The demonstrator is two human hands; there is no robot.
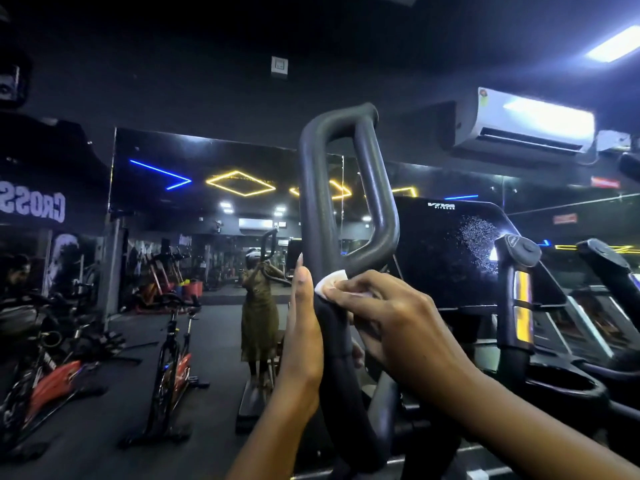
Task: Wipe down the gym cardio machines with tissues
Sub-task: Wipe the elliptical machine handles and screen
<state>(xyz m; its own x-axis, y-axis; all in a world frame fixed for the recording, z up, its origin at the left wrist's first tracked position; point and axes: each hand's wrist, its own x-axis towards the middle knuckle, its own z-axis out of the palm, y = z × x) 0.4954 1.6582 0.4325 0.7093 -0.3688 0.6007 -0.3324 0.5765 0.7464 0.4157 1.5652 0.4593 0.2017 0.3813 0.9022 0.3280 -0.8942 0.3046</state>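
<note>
Tissue (330, 280) pinched in right hand (391, 317) presses on the machine handle (311, 202) mid-frame, left hand (304, 327) flat against it, steadying it I guess.

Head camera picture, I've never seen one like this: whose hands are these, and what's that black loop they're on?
The camera sits on a person's head, so you see their own two hands. The black loop is the handlebar of a gym cardio machine; a dark console screen is to its right. The left hand rests against the bar, fingers straight. The right hand presses a white tissue onto it. A wall mirror lies beyond.
</note>
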